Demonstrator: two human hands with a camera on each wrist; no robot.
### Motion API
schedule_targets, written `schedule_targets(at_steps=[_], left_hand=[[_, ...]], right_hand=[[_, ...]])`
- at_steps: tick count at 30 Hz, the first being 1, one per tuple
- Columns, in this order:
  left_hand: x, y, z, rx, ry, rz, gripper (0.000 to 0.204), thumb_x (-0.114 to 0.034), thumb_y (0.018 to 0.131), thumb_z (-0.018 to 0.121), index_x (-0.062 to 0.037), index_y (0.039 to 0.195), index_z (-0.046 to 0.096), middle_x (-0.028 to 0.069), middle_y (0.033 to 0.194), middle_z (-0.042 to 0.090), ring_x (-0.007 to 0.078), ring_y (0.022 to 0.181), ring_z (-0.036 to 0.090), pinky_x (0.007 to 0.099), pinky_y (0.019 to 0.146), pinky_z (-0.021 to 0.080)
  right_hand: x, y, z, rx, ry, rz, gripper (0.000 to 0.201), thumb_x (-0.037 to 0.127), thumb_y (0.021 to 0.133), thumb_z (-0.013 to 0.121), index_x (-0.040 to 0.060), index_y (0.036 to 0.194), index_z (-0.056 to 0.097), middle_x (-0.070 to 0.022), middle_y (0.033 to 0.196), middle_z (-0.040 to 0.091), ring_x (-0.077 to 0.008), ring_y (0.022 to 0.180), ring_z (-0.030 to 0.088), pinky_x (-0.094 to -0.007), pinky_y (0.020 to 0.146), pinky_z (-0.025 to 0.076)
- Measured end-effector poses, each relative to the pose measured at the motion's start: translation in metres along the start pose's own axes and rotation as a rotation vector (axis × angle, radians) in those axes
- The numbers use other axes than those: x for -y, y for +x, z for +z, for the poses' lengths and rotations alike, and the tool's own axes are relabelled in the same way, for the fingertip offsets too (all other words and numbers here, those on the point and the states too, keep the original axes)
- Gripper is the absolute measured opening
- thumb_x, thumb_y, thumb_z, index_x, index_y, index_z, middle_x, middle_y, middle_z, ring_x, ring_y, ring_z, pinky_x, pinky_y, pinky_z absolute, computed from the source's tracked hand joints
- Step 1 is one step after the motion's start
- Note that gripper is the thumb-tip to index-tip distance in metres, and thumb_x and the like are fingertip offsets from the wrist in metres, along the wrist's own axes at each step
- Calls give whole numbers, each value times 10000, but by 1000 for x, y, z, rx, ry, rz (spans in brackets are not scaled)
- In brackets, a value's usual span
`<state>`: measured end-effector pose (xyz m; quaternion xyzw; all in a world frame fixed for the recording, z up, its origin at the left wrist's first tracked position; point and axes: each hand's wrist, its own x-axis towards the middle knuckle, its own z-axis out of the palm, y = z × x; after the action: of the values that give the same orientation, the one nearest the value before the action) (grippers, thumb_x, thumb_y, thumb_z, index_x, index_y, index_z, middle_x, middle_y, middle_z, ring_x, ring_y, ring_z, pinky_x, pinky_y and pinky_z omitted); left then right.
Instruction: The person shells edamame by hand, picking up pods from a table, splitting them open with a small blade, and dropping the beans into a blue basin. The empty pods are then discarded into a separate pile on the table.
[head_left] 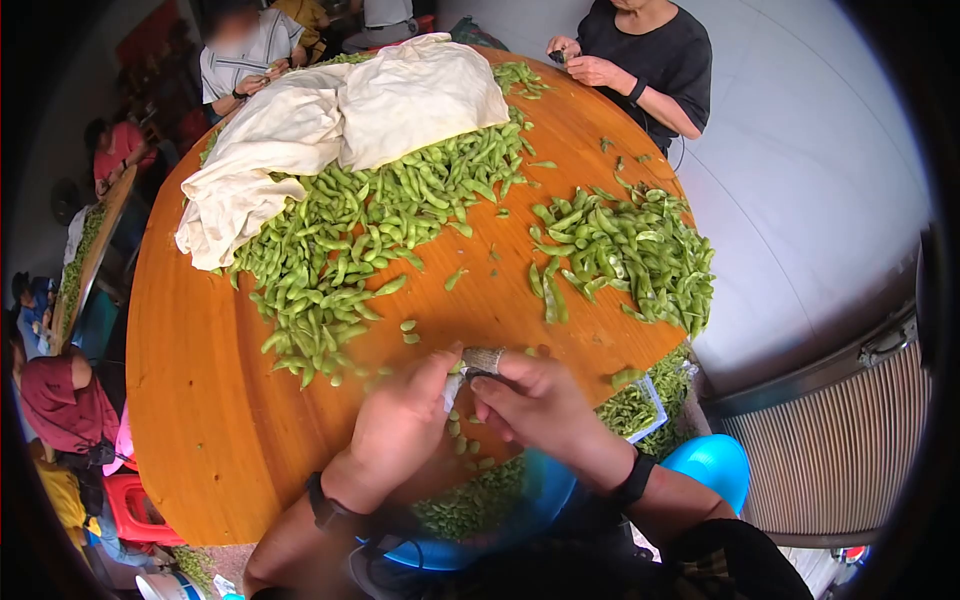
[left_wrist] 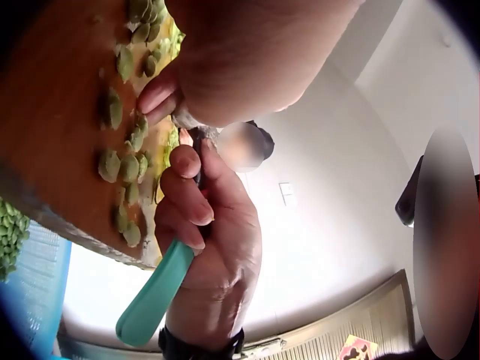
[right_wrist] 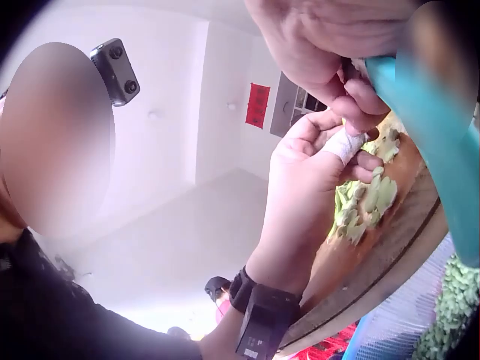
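Note:
Both hands meet over the near table edge. My left hand (head_left: 405, 425), its thumb wrapped in white tape (right_wrist: 346, 145), has its fingertips together on a small light green bit of a soybean pod (head_left: 456, 367), mostly hidden by the fingers. My right hand (head_left: 545, 405) grips a tool with a teal handle (left_wrist: 154, 300); its dark working end shows only in part between thumb and fingers, right beside the left fingertips. A greyish wrap (head_left: 483, 359) covers a right fingertip. Loose shelled beans (left_wrist: 129, 166) lie on the wood just below the hands.
Soybean pods (head_left: 330, 250) are heaped on the round table (head_left: 200, 400), partly under a cream cloth (head_left: 425, 100). Another pod pile (head_left: 630, 250) lies at the right. A blue basin (head_left: 550, 495) of shelled beans stands below the near edge. Two people sit across the table.

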<state>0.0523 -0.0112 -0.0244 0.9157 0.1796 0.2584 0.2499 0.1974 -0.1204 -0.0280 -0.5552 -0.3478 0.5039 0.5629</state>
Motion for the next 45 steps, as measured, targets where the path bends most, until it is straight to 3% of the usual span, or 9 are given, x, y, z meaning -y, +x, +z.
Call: schedule_targets(at_steps=[12, 14, 18, 20, 25, 28, 30, 37, 45], left_hand=[[10, 1, -2, 91, -380, -175, 243, 37, 865, 593, -12, 1103, 584, 136, 956, 655, 257, 827, 693, 329, 674, 542], [3, 7, -8, 127, -780, -421, 186, 36, 884, 588, -10, 1063, 569, 105, 965, 654, 189, 826, 701, 300, 656, 541], [0, 12, -13, 164, -757, -522, 159, 21, 877, 604, -7, 1023, 549, 84, 953, 650, 166, 808, 683, 297, 657, 532], [4, 11, -11, 31, -296, -169, 173, -5, 852, 625, -10, 1001, 538, 92, 903, 636, 177, 751, 657, 310, 643, 520], [3, 3, 3, -16, -193, -165, 214, 46, 764, 611, -13, 957, 538, 63, 793, 567, 122, 680, 542, 261, 612, 459], [-1, 1, 6, 22, -106, -197, 204, 54, 761, 583, -15, 947, 532, 98, 791, 573, 186, 670, 574, 289, 613, 469], [-8, 0, 3, 87, -107, -275, 241, 19, 742, 589, -25, 975, 547, 171, 889, 607, 373, 807, 596, 439, 730, 489], [-14, 29, -35, -29, 499, -35, 165, 36, 774, 577, -12, 932, 594, 170, 955, 583, 368, 903, 581, 464, 783, 485], [54, 73, -21, 5, 562, -182, 153, 29, 801, 620, -6, 950, 628, 175, 964, 596, 385, 831, 614, 437, 711, 499]], right_hand=[[-5, 5, -1, -41, 56, -6, 140, 72, 966, 528, 64, 1036, 649, 32, 683, 570, -23, 523, 466, -192, 462, 380], [0, 4, -4, -9, 65, 43, 149, 74, 968, 527, 65, 1047, 654, 30, 682, 569, -19, 540, 467, -188, 474, 381], [5, 1, -1, -46, -69, -63, 167, 33, 943, 527, 49, 1057, 648, 9, 667, 561, -46, 574, 504, -230, 505, 407], [4, -2, 2, -88, -148, -177, 176, 14, 928, 526, 42, 1058, 641, -14, 655, 554, -62, 579, 519, -254, 509, 416], [3, -9, 3, -136, -464, -408, 154, -19, 862, 548, 19, 1000, 603, -170, 680, 549, -215, 558, 549, -332, 525, 424], [-2, -11, -3, -125, -498, -380, 209, 4, 894, 563, 47, 1087, 632, -101, 659, 535, -109, 563, 492, -277, 528, 409], [-4, -10, -8, -132, -513, -398, 220, 2, 886, 565, 51, 1089, 631, -119, 673, 549, -140, 562, 514, -288, 537, 424], [-5, -7, -48, -209, -773, -513, 316, -14, 853, 546, 34, 1156, 622, -192, 760, 601, -291, 609, 593, -344, 592, 481], [19, -5, -52, -198, -578, -384, 278, 18, 877, 537, 6, 1149, 591, -247, 824, 598, -430, 767, 601, -432, 654, 480]])
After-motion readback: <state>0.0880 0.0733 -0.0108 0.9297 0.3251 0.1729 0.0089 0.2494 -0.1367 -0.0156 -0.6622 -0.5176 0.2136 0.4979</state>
